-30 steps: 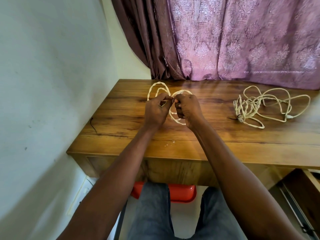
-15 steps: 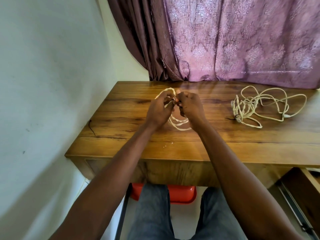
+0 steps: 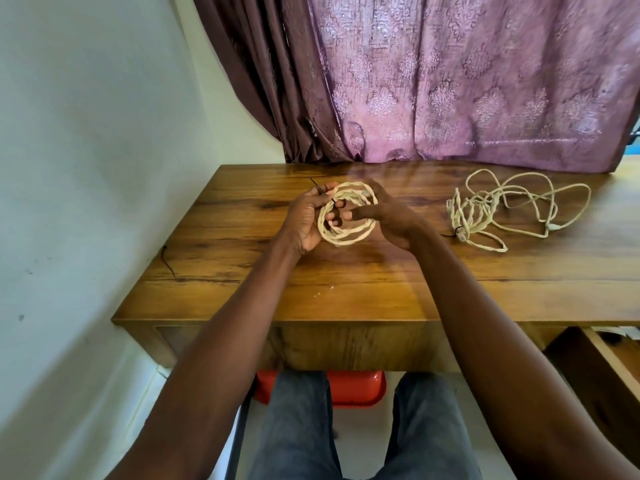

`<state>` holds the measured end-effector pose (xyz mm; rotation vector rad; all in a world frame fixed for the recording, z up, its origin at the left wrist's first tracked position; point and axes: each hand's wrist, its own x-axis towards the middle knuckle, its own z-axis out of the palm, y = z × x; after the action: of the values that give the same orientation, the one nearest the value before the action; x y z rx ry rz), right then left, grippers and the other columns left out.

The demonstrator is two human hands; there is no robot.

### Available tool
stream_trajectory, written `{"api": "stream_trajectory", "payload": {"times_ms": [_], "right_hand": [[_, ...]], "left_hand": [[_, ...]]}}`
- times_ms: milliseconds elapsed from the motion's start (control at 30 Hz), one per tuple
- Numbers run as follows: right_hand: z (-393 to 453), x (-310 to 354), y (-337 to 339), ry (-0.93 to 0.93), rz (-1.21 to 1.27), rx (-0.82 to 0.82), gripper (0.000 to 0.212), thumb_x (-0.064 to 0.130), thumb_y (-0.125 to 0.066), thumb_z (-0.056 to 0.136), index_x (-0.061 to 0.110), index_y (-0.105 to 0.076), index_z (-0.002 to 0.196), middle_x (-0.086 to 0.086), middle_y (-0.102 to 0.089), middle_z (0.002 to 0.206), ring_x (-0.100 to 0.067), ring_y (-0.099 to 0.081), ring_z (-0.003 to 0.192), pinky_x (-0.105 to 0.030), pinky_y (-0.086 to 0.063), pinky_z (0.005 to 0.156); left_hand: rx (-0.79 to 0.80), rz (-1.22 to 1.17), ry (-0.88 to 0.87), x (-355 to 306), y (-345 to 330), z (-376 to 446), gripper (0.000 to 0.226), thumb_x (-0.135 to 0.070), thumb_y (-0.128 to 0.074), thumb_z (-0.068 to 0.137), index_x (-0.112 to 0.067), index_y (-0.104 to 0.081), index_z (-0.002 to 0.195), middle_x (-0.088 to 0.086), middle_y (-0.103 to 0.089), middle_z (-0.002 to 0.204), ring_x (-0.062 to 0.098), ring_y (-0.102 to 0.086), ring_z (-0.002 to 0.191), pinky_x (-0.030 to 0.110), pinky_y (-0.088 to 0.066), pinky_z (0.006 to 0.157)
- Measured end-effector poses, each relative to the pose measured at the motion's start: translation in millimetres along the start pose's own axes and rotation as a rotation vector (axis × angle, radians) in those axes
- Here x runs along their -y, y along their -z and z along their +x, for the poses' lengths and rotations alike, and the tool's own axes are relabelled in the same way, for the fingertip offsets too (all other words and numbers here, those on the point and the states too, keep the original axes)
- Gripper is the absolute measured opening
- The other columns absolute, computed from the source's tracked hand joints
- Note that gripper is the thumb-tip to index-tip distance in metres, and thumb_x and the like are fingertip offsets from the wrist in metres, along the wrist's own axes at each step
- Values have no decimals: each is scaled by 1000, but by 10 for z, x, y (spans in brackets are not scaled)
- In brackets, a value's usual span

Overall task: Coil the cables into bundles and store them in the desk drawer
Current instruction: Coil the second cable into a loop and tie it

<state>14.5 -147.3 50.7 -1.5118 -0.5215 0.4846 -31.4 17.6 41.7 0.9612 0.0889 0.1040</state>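
Cream cables: one coil (image 3: 347, 213) gripped by both hands' fingers (image 3: 334, 224), one loose tangle (image 3: 502, 209).

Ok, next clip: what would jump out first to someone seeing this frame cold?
Probably the cream cable coil held above the middle of the wooden desk, with the left hand and right hand both in a grip on it. Next, the loose tangled cable lying on the desk to the right. Behind hangs a purple curtain.

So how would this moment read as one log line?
step: coiling | left hand: holds coiled cable | right hand: steadies coil | loose cable: on desk, untouched
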Motion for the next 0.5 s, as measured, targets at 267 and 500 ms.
{"api": "stream_trajectory", "payload": {"times_ms": [267, 500], "right_hand": [[9, -90, 273, -140, 95, -139, 23, -1, -73, 80, -3, -68, 103, -14, -73, 87, -27, -68, 80, -42, -58, 79], [74, -223, 401, -92, -31, -588, 11, 10, -70, 89, 3, -66, 81, -20, -71, 85, -26, -68, 68, -44, -61, 70]], "left_hand": [[46, 16, 121, 167, -59, 217, 16, 0, -42, 98, -7, -52, 108, 7, -55, 62, 8, -44, 41, 19, -36, 44], [-13, 388, 144, 321, -195, 423, 21, 4, -69, 83, -9, -64, 99, 12, -71, 83, 21, -68, 70, 35, -58, 62]]}}
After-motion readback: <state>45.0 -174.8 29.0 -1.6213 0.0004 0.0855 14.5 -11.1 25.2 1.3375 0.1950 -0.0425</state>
